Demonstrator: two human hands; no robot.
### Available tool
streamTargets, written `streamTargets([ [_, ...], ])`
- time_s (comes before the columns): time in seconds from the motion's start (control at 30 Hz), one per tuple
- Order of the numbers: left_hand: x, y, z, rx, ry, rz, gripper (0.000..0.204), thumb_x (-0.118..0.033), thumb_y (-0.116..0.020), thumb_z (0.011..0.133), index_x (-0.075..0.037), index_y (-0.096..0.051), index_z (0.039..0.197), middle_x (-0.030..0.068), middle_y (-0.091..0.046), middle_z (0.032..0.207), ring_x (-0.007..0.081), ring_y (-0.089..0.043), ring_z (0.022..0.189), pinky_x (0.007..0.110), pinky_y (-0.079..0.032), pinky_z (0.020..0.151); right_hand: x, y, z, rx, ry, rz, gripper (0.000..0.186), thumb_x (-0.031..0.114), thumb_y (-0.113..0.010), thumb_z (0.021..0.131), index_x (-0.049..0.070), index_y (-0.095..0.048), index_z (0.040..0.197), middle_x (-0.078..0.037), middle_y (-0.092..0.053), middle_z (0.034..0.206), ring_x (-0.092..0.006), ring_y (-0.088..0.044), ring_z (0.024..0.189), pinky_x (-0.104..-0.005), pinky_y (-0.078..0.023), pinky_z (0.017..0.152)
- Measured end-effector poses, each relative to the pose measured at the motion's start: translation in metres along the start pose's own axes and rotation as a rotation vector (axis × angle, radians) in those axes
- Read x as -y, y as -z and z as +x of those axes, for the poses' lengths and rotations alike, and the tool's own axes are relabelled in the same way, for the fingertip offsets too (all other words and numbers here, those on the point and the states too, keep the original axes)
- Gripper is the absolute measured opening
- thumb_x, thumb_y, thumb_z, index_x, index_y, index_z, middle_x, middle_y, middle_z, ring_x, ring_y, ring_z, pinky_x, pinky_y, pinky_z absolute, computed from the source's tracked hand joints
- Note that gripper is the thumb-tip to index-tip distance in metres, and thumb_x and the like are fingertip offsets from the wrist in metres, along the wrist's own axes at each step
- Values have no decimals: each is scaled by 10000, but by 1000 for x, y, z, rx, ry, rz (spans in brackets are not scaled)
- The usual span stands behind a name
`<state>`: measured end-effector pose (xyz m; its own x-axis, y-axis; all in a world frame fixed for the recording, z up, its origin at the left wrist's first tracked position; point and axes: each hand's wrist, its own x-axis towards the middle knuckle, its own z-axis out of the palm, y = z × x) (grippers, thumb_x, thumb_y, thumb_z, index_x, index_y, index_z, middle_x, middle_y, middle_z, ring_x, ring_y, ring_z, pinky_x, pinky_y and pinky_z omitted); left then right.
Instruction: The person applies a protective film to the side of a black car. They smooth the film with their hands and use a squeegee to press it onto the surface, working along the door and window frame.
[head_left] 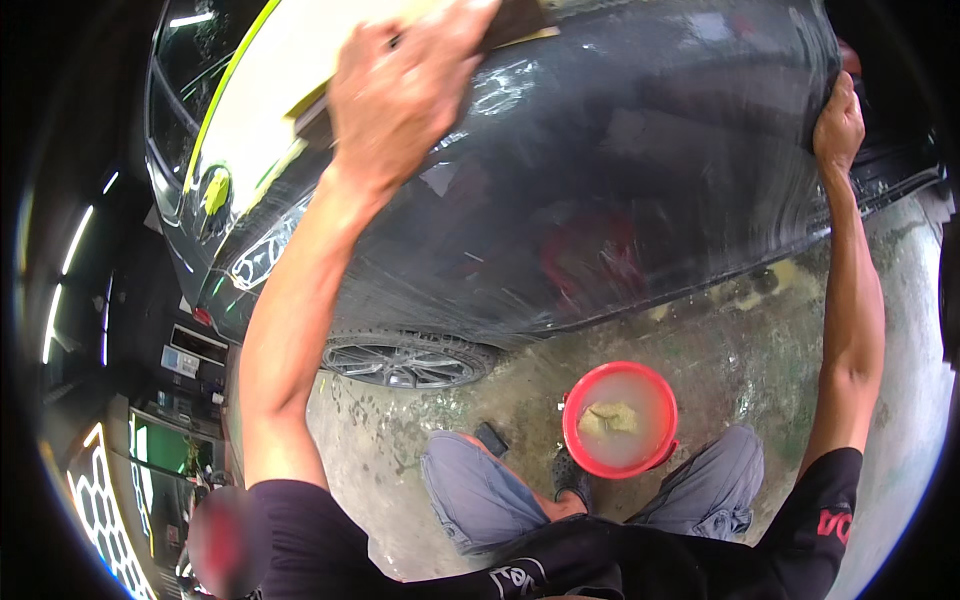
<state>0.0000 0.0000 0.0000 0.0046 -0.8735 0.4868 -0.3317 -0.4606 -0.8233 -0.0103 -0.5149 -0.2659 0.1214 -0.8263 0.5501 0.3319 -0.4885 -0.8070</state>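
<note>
Head view: wet concrete floor (400, 470) under dark car (600, 180), red bucket (620, 418).

The pad (520, 20) under the left hand (400, 90) is cut off by the top edge. The right hand (838, 120) fingertips hide behind the car door (620, 180) edge. The lump in the red bucket (620, 418) is too blurry to tell.

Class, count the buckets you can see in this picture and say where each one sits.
1. A red bucket stands on the wet floor between the person's knees, below the dark car. Others may be hidden behind the car.
</note>
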Motion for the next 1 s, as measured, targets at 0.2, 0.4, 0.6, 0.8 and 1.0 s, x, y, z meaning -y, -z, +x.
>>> streamTargets([
  [0.2, 9, 3, -14, -75, -42, -43, 646, -174, -813, 866, -211, -608, 1477, 3, -687, 1360, 245, -611, 1049, 374, -485, 938, 3, -3, -7, -33, -30, 2, 661, 614, -490, 1070, 0, -731, 1112, -158, -739, 947, -241, -675, 945, -382, -506, 905],
  [0.4, -23, -2, 30, -64, -43, -57, 623, -176, -814, 891, -163, -599, 1476, 21, -692, 1377, 253, -611, 1101, 374, -478, 971, 7, 6, -9, -8, -1, -30, 665, 605, -464, 1088, -15, -693, 1013, -106, -676, 865, -190, -590, 867, -361, -489, 862],
  [0.6, -31, -3, 27, -76, -8, -18, 649, -187, -822, 881, -181, -596, 1490, 36, -701, 1350, 253, -622, 1052, 371, -477, 990, 22, -6, -12, -76, 43, -7, 676, 619, -471, 1078, -13, -699, 999, -128, -689, 852, -194, -607, 852, -370, -496, 852],
  [0.8, -29, -5, 47, -79, -74, -19, 610, -194, -809, 904, -174, -605, 1479, 35, -696, 1374, 240, -627, 1100, 375, -477, 998, 6, 4, -5, -49, 45, -23, 653, 591, -476, 1091, -22, -684, 1004, -87, -679, 846, -158, -579, 849, -342, -491, 845],
  [1.0, -42, -6, 45, -82, -25, -31, 631, -170, -817, 890, -178, -599, 1482, 35, -696, 1374, 273, -615, 1094, 372, -484, 986, 10, -9, -11, -41, 21, 17, 638, 583, -486, 1091, -18, -686, 1007, -77, -660, 820, -146, -567, 840, -340, -488, 826],
])
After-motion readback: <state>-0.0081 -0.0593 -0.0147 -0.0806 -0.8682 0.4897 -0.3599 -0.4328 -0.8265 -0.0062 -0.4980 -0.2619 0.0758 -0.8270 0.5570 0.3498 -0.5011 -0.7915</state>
